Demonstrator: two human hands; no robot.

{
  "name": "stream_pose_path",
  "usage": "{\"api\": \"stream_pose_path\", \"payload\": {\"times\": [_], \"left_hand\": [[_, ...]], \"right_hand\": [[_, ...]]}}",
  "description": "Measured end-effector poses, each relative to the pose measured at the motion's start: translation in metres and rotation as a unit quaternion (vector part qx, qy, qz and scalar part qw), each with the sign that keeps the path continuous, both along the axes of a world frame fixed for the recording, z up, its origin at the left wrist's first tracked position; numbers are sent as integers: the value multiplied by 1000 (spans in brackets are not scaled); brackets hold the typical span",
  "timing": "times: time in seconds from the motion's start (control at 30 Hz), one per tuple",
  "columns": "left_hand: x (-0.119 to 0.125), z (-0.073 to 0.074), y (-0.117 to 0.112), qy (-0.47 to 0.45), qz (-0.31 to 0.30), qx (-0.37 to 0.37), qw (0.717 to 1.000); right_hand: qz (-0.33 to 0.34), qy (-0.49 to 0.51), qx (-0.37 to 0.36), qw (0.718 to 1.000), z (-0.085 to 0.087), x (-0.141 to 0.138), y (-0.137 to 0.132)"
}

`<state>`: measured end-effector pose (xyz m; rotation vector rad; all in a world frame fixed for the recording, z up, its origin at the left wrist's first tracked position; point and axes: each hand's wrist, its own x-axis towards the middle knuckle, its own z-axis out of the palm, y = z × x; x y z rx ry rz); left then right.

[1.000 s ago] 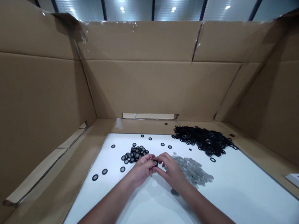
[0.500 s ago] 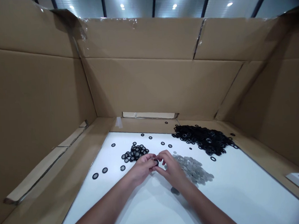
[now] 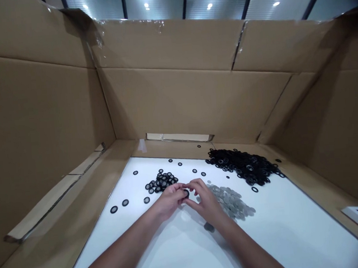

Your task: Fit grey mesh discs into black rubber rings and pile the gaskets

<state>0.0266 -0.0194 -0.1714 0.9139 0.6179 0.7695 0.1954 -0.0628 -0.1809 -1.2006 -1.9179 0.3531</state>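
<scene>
Slightly raised is the right hand (image 3: 205, 201), its fingers curved toward a black ring (image 3: 186, 193) that is pinched by the left hand (image 3: 171, 201) fingertips.

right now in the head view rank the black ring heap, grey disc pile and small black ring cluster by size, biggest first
1. black ring heap
2. grey disc pile
3. small black ring cluster
</scene>
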Motion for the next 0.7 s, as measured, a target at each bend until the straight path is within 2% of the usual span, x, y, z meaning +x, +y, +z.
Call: {"api": "stream_pose_path", "payload": {"times": [0.23, 0.5, 0.7], "left_hand": [[0, -2, 1, 8, 4, -3, 1000], [0, 1, 0, 9, 7, 0, 1000], [0, 2, -1, 5, 3, -3, 1000]], "right_hand": [[-30, 5, 12, 999, -6, -5, 6], [8, -3, 10, 1000, 0, 1, 0], [-6, 6, 28, 1000, -3, 0, 2]]}}
